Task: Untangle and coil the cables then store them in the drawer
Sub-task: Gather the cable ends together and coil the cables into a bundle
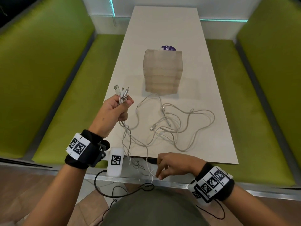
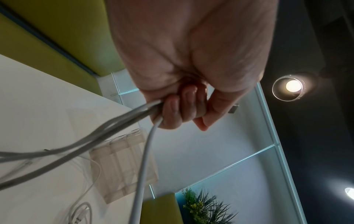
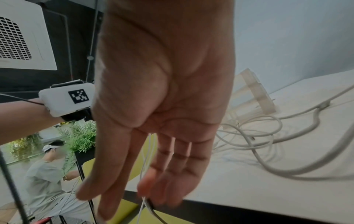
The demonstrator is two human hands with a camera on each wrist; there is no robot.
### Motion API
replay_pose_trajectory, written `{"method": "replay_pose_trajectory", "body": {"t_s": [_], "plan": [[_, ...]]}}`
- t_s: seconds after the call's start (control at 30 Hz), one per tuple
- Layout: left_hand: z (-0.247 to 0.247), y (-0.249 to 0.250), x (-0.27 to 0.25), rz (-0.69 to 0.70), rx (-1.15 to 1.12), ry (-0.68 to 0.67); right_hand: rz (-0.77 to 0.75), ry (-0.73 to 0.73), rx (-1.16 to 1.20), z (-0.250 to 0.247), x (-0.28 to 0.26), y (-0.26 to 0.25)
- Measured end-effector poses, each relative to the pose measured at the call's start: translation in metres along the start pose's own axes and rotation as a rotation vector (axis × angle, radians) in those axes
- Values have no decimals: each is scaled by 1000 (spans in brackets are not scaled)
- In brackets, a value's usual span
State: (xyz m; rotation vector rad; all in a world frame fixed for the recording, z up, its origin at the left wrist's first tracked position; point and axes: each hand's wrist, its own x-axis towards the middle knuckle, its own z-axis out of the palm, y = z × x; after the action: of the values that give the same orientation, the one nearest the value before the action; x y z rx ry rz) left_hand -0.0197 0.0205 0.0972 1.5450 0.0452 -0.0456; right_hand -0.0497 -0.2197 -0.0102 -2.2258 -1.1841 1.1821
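Several white cables lie tangled on the white table, in front of a translucent plastic drawer unit whose drawers are all closed. My left hand is raised over the table's left edge and grips a bundle of cable ends, with the connectors sticking up above the fist. In the left wrist view the fingers curl round the cables. My right hand hangs at the table's front edge. Its fingers are loose and straight, touching thin strands that dangle off the edge.
Green benches run along the left side, and matching ones along the right. A purple round sticker shows behind the drawer unit. The right wrist view shows another person seated in the background by a plant.
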Motion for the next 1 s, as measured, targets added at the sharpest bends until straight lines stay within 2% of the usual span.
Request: {"method": "replay_pose_trajectory", "body": {"t_s": [0.13,0.3,0.4,0.5,0.57,0.63,0.73,0.8,1.0], "plan": [[2,1,0,-3,0,-14,2,10,49,4,8,5],[4,-3,-2,-8,26,-24,108,240,68,0,16,14],[4,-6,-2,-44,20,-39,145,433,182,-14,13,20],[4,-8,-2,-77,-19,-70,227,715,252,-36,9,31],[4,-9,-2,-89,-43,-78,344,881,258,-53,4,49],[4,-9,-3,-92,-50,-82,512,974,269,-69,-3,74],[6,-9,-4,-89,-44,-80,793,871,300,-81,-10,106],[7,-8,-4,-93,-36,-66,917,775,305,-81,-7,118],[11,-10,-3,-98,33,-58,932,785,320,-73,11,117]]}}
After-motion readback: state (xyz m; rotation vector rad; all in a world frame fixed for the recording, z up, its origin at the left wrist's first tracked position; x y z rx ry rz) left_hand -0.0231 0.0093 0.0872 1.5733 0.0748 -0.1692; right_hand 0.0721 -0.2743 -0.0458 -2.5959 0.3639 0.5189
